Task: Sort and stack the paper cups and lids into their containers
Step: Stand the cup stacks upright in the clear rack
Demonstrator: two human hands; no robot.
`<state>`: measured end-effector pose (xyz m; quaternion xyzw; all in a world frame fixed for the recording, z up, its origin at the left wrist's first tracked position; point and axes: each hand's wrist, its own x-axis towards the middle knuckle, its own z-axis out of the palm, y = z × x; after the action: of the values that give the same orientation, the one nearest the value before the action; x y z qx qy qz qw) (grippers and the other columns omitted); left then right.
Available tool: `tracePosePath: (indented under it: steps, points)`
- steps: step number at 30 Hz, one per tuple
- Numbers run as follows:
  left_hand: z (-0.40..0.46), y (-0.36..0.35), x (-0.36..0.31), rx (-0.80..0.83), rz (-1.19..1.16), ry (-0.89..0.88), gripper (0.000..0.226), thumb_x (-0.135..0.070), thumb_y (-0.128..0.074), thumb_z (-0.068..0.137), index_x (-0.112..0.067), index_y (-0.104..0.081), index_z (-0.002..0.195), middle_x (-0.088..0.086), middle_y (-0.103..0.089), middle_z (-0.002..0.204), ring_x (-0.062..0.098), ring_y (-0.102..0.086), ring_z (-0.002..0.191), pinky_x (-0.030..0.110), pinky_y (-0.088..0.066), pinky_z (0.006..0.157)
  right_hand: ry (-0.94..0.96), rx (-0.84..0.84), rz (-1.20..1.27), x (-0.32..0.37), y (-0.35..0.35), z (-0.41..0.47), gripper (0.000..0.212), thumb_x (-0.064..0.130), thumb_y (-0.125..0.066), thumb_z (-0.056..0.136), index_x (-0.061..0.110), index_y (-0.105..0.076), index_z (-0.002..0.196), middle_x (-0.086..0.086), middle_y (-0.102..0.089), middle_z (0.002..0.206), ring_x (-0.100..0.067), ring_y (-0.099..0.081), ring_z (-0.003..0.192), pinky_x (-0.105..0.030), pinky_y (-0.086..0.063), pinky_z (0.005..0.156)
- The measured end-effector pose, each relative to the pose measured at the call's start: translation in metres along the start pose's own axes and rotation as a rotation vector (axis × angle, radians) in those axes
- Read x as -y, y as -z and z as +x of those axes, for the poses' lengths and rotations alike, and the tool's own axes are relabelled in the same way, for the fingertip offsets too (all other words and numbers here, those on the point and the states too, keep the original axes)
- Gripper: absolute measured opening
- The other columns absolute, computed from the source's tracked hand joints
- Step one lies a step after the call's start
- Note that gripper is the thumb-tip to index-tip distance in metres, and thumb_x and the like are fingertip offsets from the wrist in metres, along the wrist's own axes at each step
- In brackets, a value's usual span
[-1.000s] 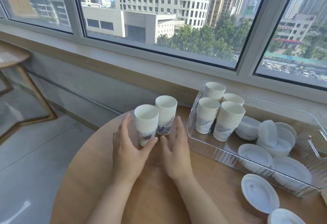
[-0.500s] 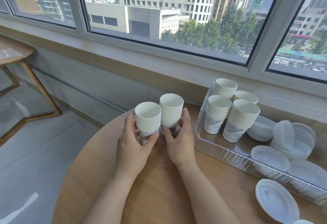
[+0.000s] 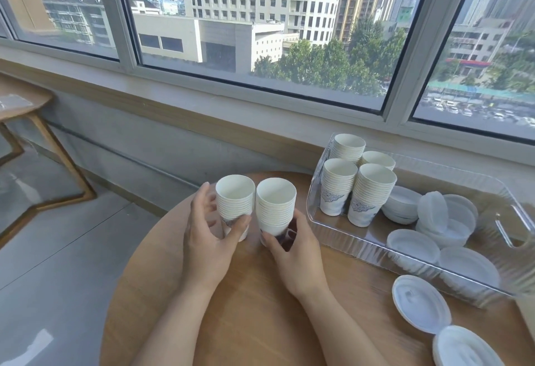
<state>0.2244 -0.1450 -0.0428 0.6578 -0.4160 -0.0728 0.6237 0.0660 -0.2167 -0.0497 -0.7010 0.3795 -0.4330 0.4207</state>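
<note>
Round wooden table (image 3: pixel 252 302), window (image 3: pixel 260 32), grey floor (image 3: pixel 58 264)

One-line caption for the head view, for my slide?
Left hand and right hand each grip a cup stack on the table beside the tray.

6 cup stacks (image 3: pixel 235 203), 2 hands (image 3: pixel 208 238)

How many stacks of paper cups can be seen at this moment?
6: four stand in the clear tray, at and; the left hand and right hand each hold one.
</note>
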Motion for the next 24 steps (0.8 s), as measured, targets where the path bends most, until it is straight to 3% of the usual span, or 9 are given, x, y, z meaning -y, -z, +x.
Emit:
tracePosePath:
  steps: [3, 10, 14, 17, 20, 24]
  points:
    - [0.004, 0.001, -0.005, 0.037, 0.003, 0.019, 0.092, -0.042, -0.085, 0.080, -0.039, -0.032, 0.155, -0.016, -0.056, 0.145, 0.006, -0.062, 0.122, 0.003, -0.044, 0.089, -0.009, 0.002, 0.002, 0.000, 0.016, -0.020, 0.053, 0.020, -0.081, 0.089, 0.032, -0.056, 0.134, 0.023, -0.069, 0.118, -0.005, -0.068, 0.103, -0.015, -0.052, 0.087]
    - [-0.023, 0.006, -0.030, 0.115, -0.021, 0.003, 0.091, -0.036, -0.087, 0.081, -0.044, -0.033, 0.153, -0.020, -0.061, 0.138, 0.001, -0.064, 0.117, 0.029, -0.053, 0.097, -0.081, -0.035, 0.076, 0.007, 0.061, -0.063, 0.049, 0.018, -0.081, 0.089, 0.032, -0.059, 0.131, 0.020, -0.071, 0.117, -0.005, -0.070, 0.109, -0.018, -0.055, 0.089]
    - [-0.029, 0.004, -0.061, 0.138, -0.081, -0.058, 0.088, -0.032, -0.086, 0.081, -0.042, -0.036, 0.152, -0.019, -0.063, 0.137, 0.003, -0.065, 0.118, 0.024, -0.051, 0.096, -0.070, -0.101, 0.064, 0.012, 0.088, -0.085, 0.047, 0.019, -0.083, 0.088, 0.033, -0.061, 0.127, 0.022, -0.073, 0.113, -0.001, -0.070, 0.107, -0.010, -0.051, 0.086]
    - [-0.021, -0.004, -0.092, 0.178, -0.135, -0.112, 0.090, -0.041, -0.087, 0.078, -0.042, -0.037, 0.152, -0.015, -0.063, 0.137, 0.005, -0.067, 0.116, 0.019, -0.054, 0.091, -0.057, -0.174, 0.031, 0.012, 0.106, -0.095, 0.050, 0.022, -0.084, 0.086, 0.032, -0.060, 0.130, 0.021, -0.074, 0.113, -0.001, -0.070, 0.107, -0.013, -0.052, 0.090]
    - [-0.010, -0.019, -0.116, 0.232, -0.146, -0.156, 0.090, -0.052, -0.086, 0.074, -0.046, -0.038, 0.150, -0.013, -0.063, 0.135, 0.006, -0.070, 0.110, 0.032, -0.059, 0.091, -0.064, -0.250, 0.042, 0.011, 0.124, -0.099, 0.055, 0.024, -0.085, 0.084, 0.032, -0.060, 0.132, 0.022, -0.073, 0.111, 0.000, -0.070, 0.103, -0.016, -0.053, 0.089]
    - [0.005, -0.053, -0.127, 0.319, -0.056, -0.223, 0.084, -0.044, -0.083, 0.073, -0.045, -0.043, 0.147, -0.011, -0.065, 0.133, 0.011, -0.069, 0.111, 0.039, -0.061, 0.092, -0.054, -0.340, 0.069, 0.008, 0.142, -0.099, 0.047, 0.022, -0.086, 0.083, 0.029, -0.064, 0.124, 0.017, -0.074, 0.107, -0.006, -0.071, 0.100, -0.026, -0.057, 0.089]
